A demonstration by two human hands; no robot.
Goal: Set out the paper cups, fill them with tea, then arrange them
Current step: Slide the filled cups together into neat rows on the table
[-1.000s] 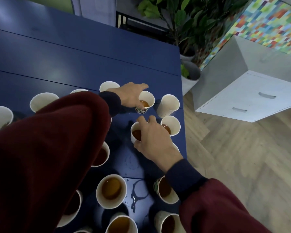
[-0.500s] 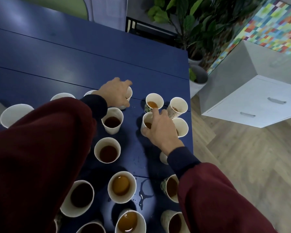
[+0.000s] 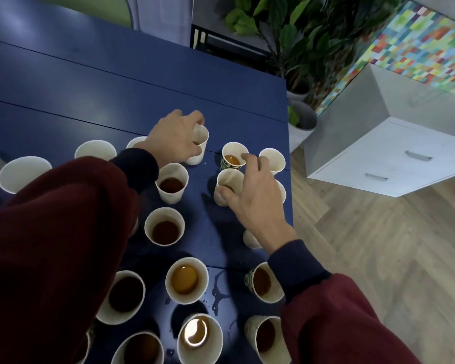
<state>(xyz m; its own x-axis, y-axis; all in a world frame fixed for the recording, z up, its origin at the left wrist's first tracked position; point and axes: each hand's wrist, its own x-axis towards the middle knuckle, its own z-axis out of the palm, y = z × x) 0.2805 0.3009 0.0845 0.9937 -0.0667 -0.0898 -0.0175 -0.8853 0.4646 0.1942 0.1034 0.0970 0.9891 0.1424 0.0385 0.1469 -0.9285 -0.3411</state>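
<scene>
Two hands each grasped a cup on the dark blue wooden table (image 3: pixel 90 82). The left hand (image 3: pixel 172 139) curled round a plain white paper cup (image 3: pixel 200 143) at the cluster's twelve o'clock. The right hand (image 3: pixel 252 198) pinched a second white paper cup (image 3: pixel 229 180) by its rim, at six o'clock of a green-patterned cup of tea (image 3: pixel 231 160).

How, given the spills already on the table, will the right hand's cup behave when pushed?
The cup is thin paper, so a tight grip by the right hand would probably dent it. Tall and narrow-based, it may tip if pushed near the rim. Puddles on the table suggest tea slops out easily.
</scene>
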